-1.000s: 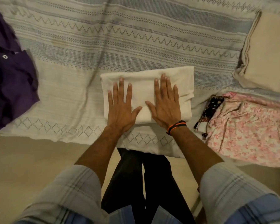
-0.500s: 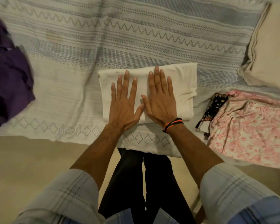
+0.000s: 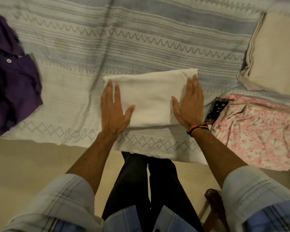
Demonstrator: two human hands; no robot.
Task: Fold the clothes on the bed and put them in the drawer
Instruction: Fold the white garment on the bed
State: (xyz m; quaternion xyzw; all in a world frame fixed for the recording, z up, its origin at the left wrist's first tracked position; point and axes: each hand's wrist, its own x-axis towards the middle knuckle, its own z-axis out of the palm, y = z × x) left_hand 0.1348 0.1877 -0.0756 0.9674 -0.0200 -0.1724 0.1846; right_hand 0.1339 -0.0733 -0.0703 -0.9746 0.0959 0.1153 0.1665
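Observation:
A folded cream-white cloth (image 3: pixel 151 97) lies flat on the bed near its front edge. My left hand (image 3: pixel 113 111) presses flat on the cloth's left edge, fingers straight. At the cloth's right edge my right hand (image 3: pixel 190 104) lies flat, fingers straight, with an orange and black band at the wrist. A crumpled purple shirt (image 3: pixel 12 84) lies at the far left of the bed. A pink floral garment (image 3: pixel 256 131) lies at the right, with a black patterned piece (image 3: pixel 214 111) beside it. No drawer is in view.
The bed is covered by a striped blue and white bedspread (image 3: pixel 124 41). A beige pillow (image 3: pixel 274 54) lies at the back right. The beige floor (image 3: pixel 23 164) runs below the bed edge. A dark wooden object (image 3: pixel 214 203) stands by my right leg.
Both hands slid apart from the middle of the white cloth to its left and right edges, smoothing it. The camera view shifted slightly.

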